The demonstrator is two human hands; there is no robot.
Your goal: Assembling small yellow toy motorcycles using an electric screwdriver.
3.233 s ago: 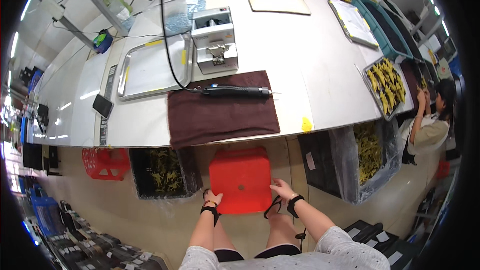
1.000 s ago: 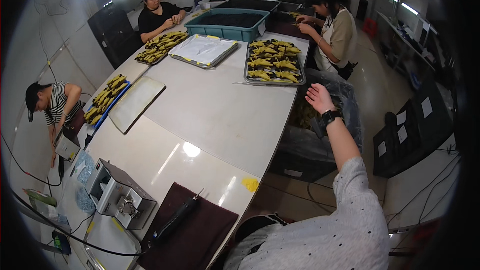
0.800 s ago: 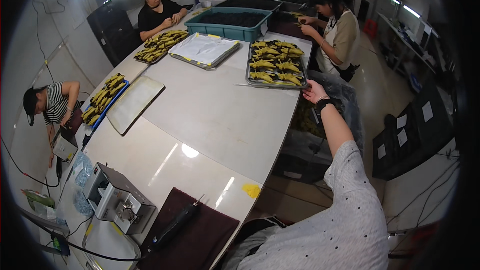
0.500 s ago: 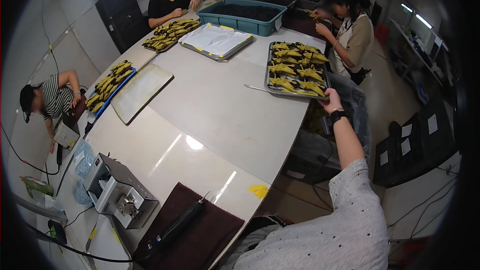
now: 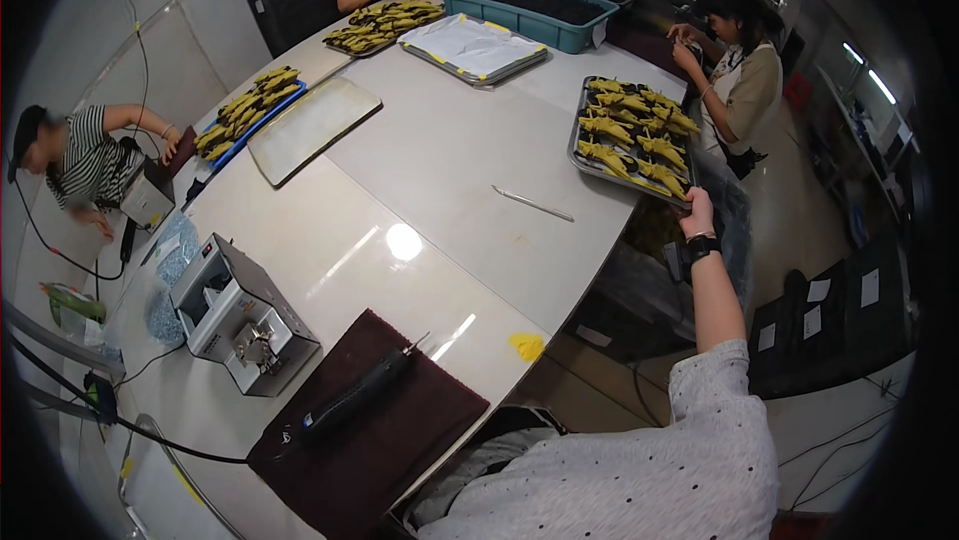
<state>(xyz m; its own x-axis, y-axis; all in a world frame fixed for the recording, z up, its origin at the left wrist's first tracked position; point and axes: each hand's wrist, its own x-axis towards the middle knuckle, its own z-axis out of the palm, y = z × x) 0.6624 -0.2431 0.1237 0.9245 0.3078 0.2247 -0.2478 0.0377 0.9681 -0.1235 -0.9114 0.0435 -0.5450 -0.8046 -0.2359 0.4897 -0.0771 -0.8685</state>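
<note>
My right hand (image 5: pixel 698 214), with a dark watch on its wrist, grips the near right corner of a metal tray (image 5: pixel 576 148). Rows of yellow-and-black figures (image 5: pixel 639 128) lie on that tray, which rests at the right edge of the table, partly past it as far as I can tell. A slim silver craft knife (image 5: pixel 531 204) lies on the table, apart from the tray's near side. My left hand is out of view.
A dark red cloth (image 5: pixel 400 420) carries a black pen-like tool (image 5: pixel 355 402) on a cord. Left of it stands a grey machine (image 5: pixel 240 315). Far off are a teal bin (image 5: pixel 589 35), a paper-topped tray (image 5: pixel 475 45) and a bare tray (image 5: pixel 315 130). Three co-workers sit around the table.
My right hand has drawn the figure tray to the right, away from the craft knife, whose whole length now shows. The view has shifted too.
</note>
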